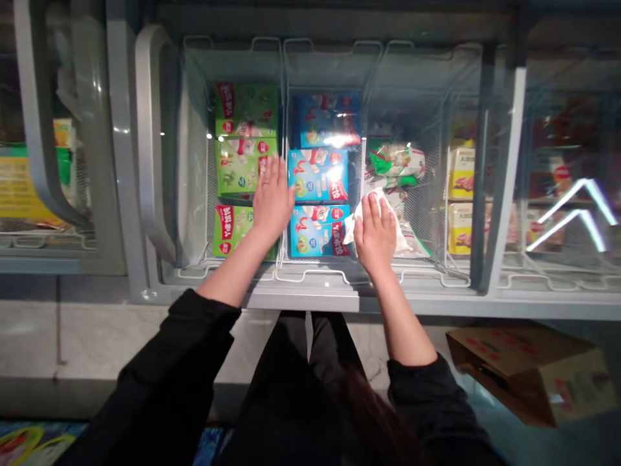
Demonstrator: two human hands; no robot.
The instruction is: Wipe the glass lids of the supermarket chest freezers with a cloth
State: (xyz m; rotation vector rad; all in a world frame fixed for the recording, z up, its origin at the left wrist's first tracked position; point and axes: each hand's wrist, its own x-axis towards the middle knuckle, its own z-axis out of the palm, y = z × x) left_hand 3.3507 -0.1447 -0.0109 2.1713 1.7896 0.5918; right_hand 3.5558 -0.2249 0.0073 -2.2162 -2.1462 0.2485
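Observation:
I am reaching into an open chest freezer (301, 298). My left hand (272, 202) lies flat with fingers stretched out, resting over the wire divider between the green boxes (241, 165) and the blue boxes (317, 175). My right hand (374, 232) presses down with fingers together on a white plastic bag (405, 241) at the right edge of the front blue box (315, 232). More white and green bags (395, 160) are heaped in the basket behind it.
The slid-open glass lid with its grey handle (148, 142) lies at the left. Yellow boxes (460, 171) sit under the right glass lid (495, 175). A brown cardboard box (533, 372) stands on the floor at the lower right. White wire baskets (310, 275) divide the freezer.

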